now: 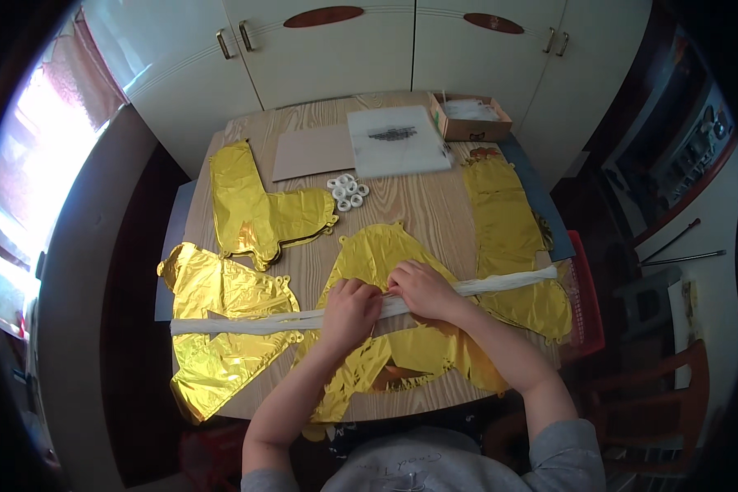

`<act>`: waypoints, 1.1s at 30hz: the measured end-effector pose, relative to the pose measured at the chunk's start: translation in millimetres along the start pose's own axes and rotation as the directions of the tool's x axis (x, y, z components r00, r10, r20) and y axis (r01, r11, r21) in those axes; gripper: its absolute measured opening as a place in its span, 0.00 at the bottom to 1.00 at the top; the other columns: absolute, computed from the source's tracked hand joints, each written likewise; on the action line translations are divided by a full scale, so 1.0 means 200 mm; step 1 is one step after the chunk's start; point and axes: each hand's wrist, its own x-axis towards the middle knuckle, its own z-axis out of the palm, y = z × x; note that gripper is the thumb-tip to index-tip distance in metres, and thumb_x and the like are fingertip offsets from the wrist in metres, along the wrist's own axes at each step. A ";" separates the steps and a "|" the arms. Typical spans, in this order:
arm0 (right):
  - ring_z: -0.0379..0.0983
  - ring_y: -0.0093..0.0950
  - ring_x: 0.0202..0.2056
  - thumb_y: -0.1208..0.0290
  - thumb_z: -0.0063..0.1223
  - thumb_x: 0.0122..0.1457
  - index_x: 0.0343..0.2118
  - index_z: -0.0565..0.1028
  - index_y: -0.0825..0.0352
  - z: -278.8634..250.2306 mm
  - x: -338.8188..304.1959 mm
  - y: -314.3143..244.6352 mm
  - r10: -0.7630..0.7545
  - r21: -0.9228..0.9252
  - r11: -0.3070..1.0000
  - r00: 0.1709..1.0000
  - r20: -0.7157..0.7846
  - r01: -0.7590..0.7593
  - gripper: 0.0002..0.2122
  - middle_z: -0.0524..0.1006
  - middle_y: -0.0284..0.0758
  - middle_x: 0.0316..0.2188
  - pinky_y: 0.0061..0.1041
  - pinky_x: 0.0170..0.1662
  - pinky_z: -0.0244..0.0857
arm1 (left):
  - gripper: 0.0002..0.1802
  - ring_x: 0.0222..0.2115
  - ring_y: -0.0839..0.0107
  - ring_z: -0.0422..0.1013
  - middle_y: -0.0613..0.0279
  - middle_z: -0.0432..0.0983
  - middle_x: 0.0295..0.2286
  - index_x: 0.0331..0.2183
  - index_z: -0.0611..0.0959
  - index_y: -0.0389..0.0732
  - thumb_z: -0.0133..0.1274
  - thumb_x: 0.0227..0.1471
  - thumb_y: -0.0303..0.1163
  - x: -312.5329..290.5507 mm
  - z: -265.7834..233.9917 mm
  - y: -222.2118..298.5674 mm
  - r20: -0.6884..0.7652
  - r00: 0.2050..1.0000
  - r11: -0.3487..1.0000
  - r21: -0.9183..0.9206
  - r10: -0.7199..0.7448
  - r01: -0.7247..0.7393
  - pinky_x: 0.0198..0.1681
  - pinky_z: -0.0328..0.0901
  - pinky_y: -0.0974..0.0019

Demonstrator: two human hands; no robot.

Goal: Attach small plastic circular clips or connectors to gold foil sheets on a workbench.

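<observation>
A long bundle of thin white strands [246, 324], like ribbon or string, stretches across the table from left to right. My left hand [350, 313] is closed on it near its middle. Just beside it, my right hand [422, 289] pinches the same bundle, the fingertips of both hands almost meeting. Beneath my hands lies a flat gold foil letter balloon [373, 250], shaped like an A. Another gold foil balloon [213, 287] lies under the bundle's left end, and a third [504, 213] under its right part. What sits between my fingertips is hidden.
An L-shaped gold balloon [242, 205] lies at the far left. Several small white rolls [348, 197] cluster mid-table. Behind them are a grey-beige board [312, 152], a white plastic packet [398, 152] and an open cardboard box [471, 127]. A red basket [586, 287] stands at the right edge.
</observation>
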 end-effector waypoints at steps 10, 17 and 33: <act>0.65 0.37 0.33 0.73 0.46 0.52 0.27 0.65 0.66 -0.02 0.01 -0.01 0.008 0.119 0.993 1.000 0.008 -0.009 0.04 0.68 0.37 0.26 0.33 0.38 0.58 | 0.05 0.29 0.60 0.65 0.60 0.71 0.24 0.24 0.78 0.39 0.54 0.37 0.28 0.00 0.02 0.01 -0.023 0.999 0.999 -0.008 -0.049 0.049 0.35 0.61 0.62; 0.67 0.34 0.33 0.70 0.49 0.50 0.28 0.68 0.65 -0.04 0.02 -0.04 -0.029 0.145 0.989 1.000 0.007 0.028 0.06 0.71 0.34 0.26 0.32 0.38 0.58 | 0.06 0.30 0.61 0.65 0.60 0.71 0.24 0.22 0.77 0.39 0.55 0.36 0.29 0.00 0.02 0.00 -0.020 0.997 0.997 -0.009 -0.073 0.073 0.35 0.60 0.61; 0.67 0.30 0.28 0.72 0.52 0.48 0.27 0.69 0.65 -0.04 0.04 -0.05 -0.007 0.211 0.976 0.980 -0.201 0.050 0.05 0.70 0.33 0.22 0.28 0.34 0.58 | 0.03 0.28 0.65 0.65 0.65 0.69 0.22 0.20 0.76 0.43 0.53 0.35 0.28 0.00 0.02 0.00 -0.066 0.998 0.992 0.124 -0.005 0.013 0.32 0.57 0.63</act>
